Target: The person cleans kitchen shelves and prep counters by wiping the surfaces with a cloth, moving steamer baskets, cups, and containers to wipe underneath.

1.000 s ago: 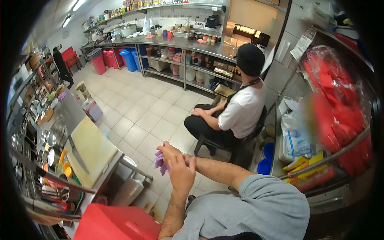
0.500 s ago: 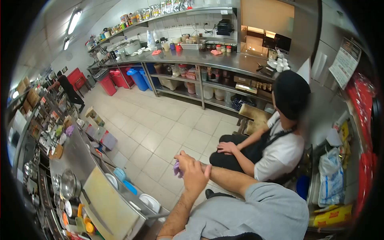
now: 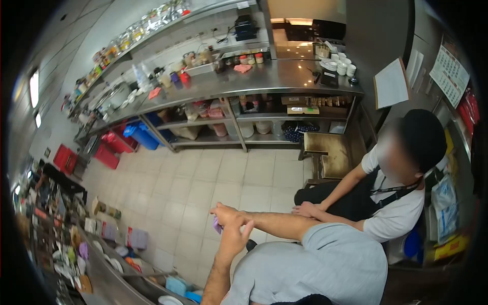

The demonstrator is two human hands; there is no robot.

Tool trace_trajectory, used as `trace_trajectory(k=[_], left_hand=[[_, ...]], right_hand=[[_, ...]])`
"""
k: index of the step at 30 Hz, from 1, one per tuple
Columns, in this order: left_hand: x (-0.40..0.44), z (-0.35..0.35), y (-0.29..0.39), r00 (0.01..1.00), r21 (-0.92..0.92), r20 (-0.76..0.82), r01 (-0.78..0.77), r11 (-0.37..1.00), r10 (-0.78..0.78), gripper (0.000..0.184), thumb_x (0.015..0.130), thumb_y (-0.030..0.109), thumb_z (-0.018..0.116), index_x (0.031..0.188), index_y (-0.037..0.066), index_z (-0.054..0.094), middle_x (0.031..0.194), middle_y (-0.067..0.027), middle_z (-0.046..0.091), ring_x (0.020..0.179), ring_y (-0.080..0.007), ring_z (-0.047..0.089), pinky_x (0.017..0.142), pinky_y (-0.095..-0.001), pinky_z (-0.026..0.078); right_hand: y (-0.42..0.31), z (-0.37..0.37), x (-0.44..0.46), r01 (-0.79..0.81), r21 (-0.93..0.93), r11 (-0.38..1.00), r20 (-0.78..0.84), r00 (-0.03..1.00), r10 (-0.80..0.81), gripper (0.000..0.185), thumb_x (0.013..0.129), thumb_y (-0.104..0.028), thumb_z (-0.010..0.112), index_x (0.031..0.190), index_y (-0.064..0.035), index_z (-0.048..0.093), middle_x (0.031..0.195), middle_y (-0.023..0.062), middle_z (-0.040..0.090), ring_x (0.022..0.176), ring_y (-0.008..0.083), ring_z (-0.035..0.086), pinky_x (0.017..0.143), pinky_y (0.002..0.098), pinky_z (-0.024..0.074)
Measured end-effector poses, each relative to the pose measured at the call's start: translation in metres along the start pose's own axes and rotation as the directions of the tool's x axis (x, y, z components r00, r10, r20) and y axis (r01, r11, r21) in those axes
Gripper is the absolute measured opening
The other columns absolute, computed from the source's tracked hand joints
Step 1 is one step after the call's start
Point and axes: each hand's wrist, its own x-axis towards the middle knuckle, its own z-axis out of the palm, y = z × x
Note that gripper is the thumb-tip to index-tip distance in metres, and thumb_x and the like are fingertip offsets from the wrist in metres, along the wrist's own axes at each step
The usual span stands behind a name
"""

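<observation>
My two hands meet in front of my body, above the tiled floor. My left hand (image 3: 235, 235) comes up from below and wraps across my right wrist, its thumb sticking out to the side. Stretched out leftward, my right hand (image 3: 224, 210) has its fingers curled, and a crumpled purple cloth (image 3: 218, 225) shows beneath them. Part of the cloth and several fingertips are hidden. Close on my right sits a person (image 3: 391, 198) in a black cap, white shirt and dark apron, with hands resting together on the lap.
A long steel counter (image 3: 203, 91) with shelves runs along the far wall. Red bins (image 3: 105, 154) and blue bins (image 3: 142, 134) stand at its left end. Another person (image 3: 61, 180) is far left. Nearer, a steel worktable (image 3: 109, 282) holds clutter. A worn stool (image 3: 333, 157) stands near the counter.
My view has swung right and the near worktable has slid toward the lower left. My hands stay together with the purple cloth. The seated person's head has turned to the left.
</observation>
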Motion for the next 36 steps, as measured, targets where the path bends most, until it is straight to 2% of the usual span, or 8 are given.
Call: trace_trajectory(k=[4,8,10,14,19,22,31,36], left_hand=[[0.025,-0.083,-0.081,0.932,0.339,-0.361,0.124,0.932,0.008,0.039,0.078,0.014,0.068,0.112,0.006,0.051,0.109,-0.0133,0.051,0.100,-0.0287,0.050,0.084,-0.0384,0.043],[0.068,-0.116,-0.174,0.897,0.064,-0.370,0.284,0.957,-0.241,0.057,0.080,0.020,0.066,0.129,0.009,0.039,0.123,-0.0110,0.046,0.112,-0.0299,0.046,0.095,-0.0389,0.038],[0.100,-0.110,-0.200,0.886,-0.896,-0.002,0.203,0.394,-0.463,0.062,0.086,0.034,0.059,0.137,0.011,0.031,0.129,-0.0102,0.043,0.119,-0.0274,0.043,0.101,-0.0389,0.035],[0.169,-0.081,-0.261,0.927,-0.972,0.206,0.158,-0.174,-0.312,0.061,0.089,0.053,0.043,0.134,0.013,0.036,0.131,-0.0107,0.043,0.121,-0.0239,0.042,0.102,-0.0396,0.036],[0.259,-0.092,-0.270,0.743,-0.950,0.272,0.310,-0.047,-0.612,0.038,0.089,0.038,0.050,0.116,0.012,0.052,0.087,-0.0016,0.057,0.056,-0.0146,0.052,0.036,-0.0248,0.037],[0.307,-0.096,-0.313,0.691,-0.842,0.114,0.449,0.300,-0.714,0.032,0.088,0.034,0.053,0.110,0.011,0.055,0.075,-0.0012,0.056,0.050,-0.0135,0.047,0.035,-0.0228,0.034],[0.452,-0.068,-0.395,0.567,-0.929,0.190,0.367,0.040,-0.802,0.018,0.086,0.029,0.053,0.091,0.012,0.057,0.069,-0.0019,0.055,0.049,-0.0138,0.049,0.035,-0.0231,0.034],[0.562,-0.067,-0.441,0.772,-0.958,0.250,0.286,-0.033,-0.584,0.020,0.082,0.030,0.058,0.091,0.012,0.057,0.069,-0.0018,0.055,0.049,-0.0142,0.049,0.037,-0.0252,0.036]], right_hand=[[0.005,-0.050,0.062,-0.075,0.141,0.987,-0.124,0.988,0.092,0.048,0.071,-0.009,0.064,0.117,-0.0043,0.054,0.112,0.0209,0.051,0.099,0.0353,0.054,0.083,0.0390,0.0466],[-0.024,-0.110,0.088,-0.066,0.443,0.894,-0.156,0.977,0.149,0.048,0.071,-0.011,0.065,0.118,-0.0043,0.054,0.129,0.0177,0.047,0.116,0.0280,0.048,0.094,0.0320,0.0417],[-0.039,-0.123,0.101,0.183,0.721,0.668,-0.250,0.968,0.005,0.053,0.071,-0.012,0.066,0.122,-0.0034,0.051,0.129,0.0157,0.047,0.115,0.0267,0.048,0.095,0.0322,0.0411],[-0.008,-0.147,0.142,0.390,0.300,0.871,-0.265,0.911,-0.317,0.055,0.076,-0.012,0.066,0.127,-0.0024,0.047,0.127,0.0162,0.045,0.116,0.0278,0.047,0.096,0.0333,0.0398],[0.091,-0.208,0.187,0.142,0.306,0.941,-0.487,0.873,0.027,0.042,0.078,-0.011,0.066,0.117,-0.0030,0.054,0.109,0.0113,0.053,0.095,0.0201,0.055,0.086,0.0317,0.0455],[0.165,-0.255,0.208,0.059,0.455,0.888,-0.595,0.763,0.254,0.033,0.079,-0.011,0.065,0.111,-0.0042,0.057,0.101,0.0090,0.057,0.089,0.0167,0.057,0.080,0.0298,0.0474],[0.292,-0.373,0.231,0.010,0.618,0.786,-0.658,0.555,0.510,0.027,0.080,-0.011,0.064,0.105,-0.0025,0.060,0.093,0.0080,0.063,0.086,0.0161,0.059,0.077,0.0290,0.0484],[0.357,-0.370,0.273,-0.064,0.664,0.745,-0.598,0.553,0.581,0.023,0.083,-0.005,0.059,0.106,-0.0017,0.059,0.091,0.0067,0.062,0.079,0.0122,0.058,0.067,0.0260,0.0487]])
